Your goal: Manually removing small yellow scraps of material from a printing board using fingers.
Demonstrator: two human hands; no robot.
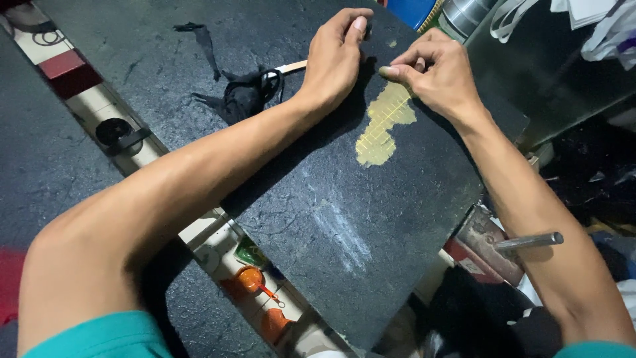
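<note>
A large dark sheet (331, 219) with a cracked, dusty surface lies across the work surface, tilted toward me. A yellowish worn patch (383, 127) with a grid pattern shows near its far end. My left hand (336, 56) rests flat on the sheet's far edge, fingers together pressing it down. My right hand (434, 69) is beside it, fingers curled and pinched on the sheet just above the yellow patch. Whether it holds something small cannot be told.
A crumpled black scrap (245, 96) and a thin wooden stick (291, 66) lie left of my left hand. A metal rod (530, 240) sticks out at the right. Orange pieces (255, 282) and a tiled strip (73, 76) lie beneath. Clutter fills the upper right.
</note>
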